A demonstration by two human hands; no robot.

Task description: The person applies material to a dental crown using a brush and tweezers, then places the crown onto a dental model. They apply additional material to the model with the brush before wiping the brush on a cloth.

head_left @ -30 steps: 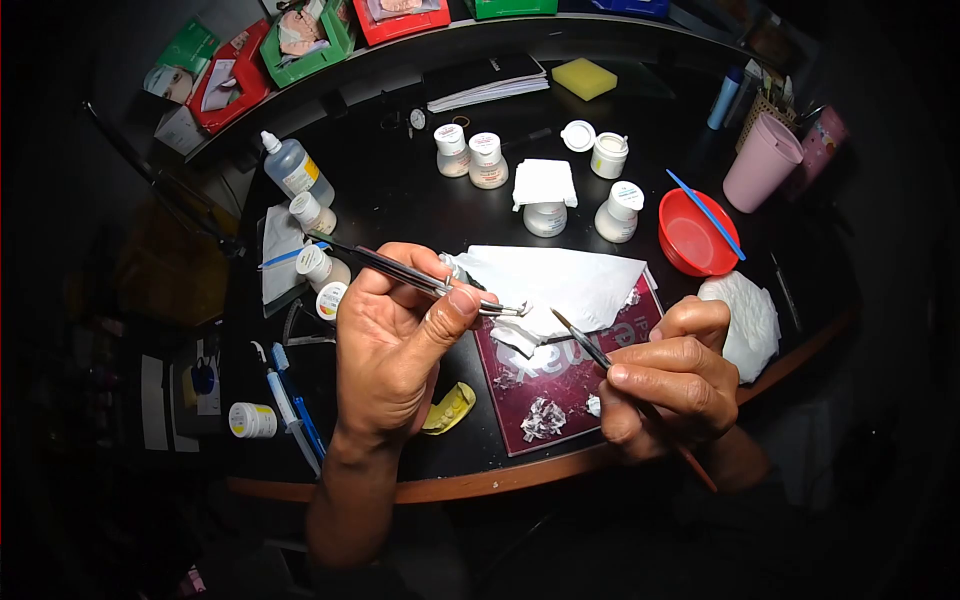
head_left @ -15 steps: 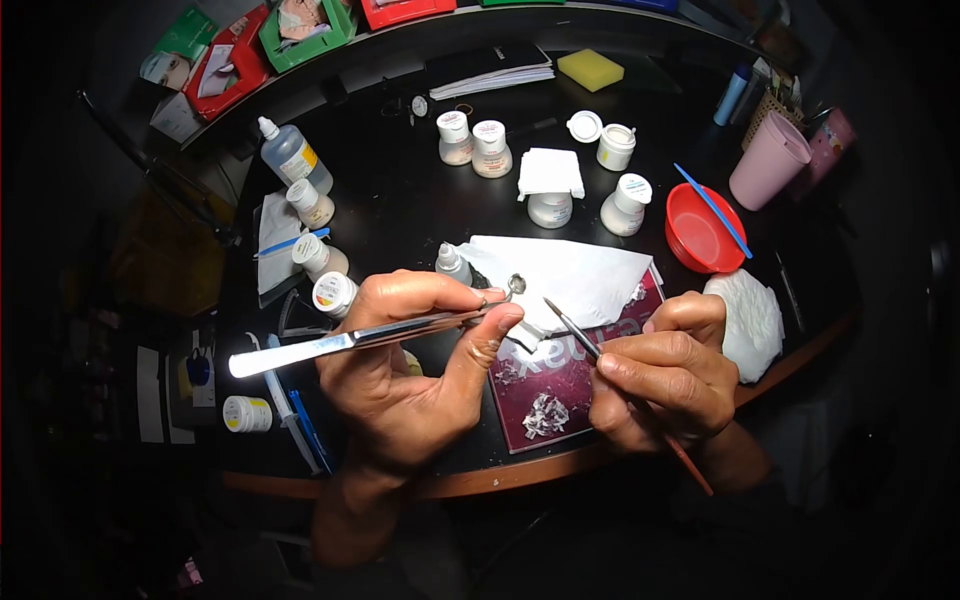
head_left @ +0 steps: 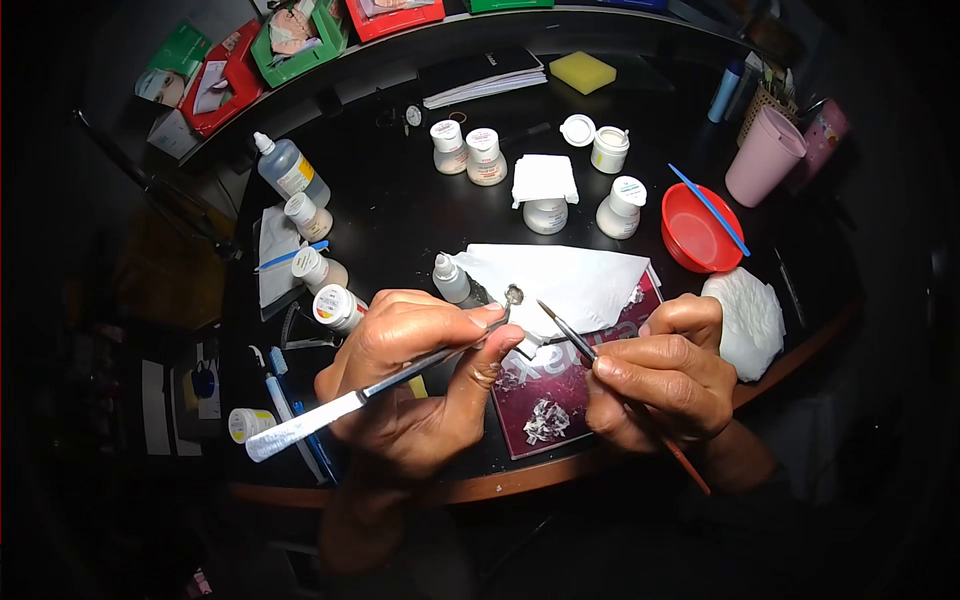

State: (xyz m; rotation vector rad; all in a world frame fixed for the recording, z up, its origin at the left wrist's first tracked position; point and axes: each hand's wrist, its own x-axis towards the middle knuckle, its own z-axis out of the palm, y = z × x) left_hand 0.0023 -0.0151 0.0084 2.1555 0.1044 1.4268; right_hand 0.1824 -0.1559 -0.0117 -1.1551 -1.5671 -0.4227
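Observation:
My left hand (head_left: 420, 375) pinches a metal instrument (head_left: 395, 380) with a broad flat blade at its lower left end. Just beyond the fingertips, a small dark metallic piece (head_left: 514, 294) shows at the instrument's other end. In my right hand (head_left: 665, 375) is a thin brush (head_left: 570, 332) with a reddish handle, its pointed tip a short way right of the small piece, not touching it. Under both tips lie a white tissue (head_left: 560, 280) and a maroon booklet (head_left: 520, 415), which bears a heap of pale shreds (head_left: 547, 422).
Several white-capped jars stand on the black table (head_left: 400, 215). A dropper bottle (head_left: 451, 279) is beyond my left hand. At the right are a red bowl (head_left: 690, 235), a wadded white cloth (head_left: 750, 325) and a pink cup (head_left: 766, 157). A yellow sponge (head_left: 583, 72) lies at the back.
The instrument in my left hand has turned, its flat blade now lower and slightly right. The small piece has dropped slightly. My right hand has barely moved, and the view has shifted a little.

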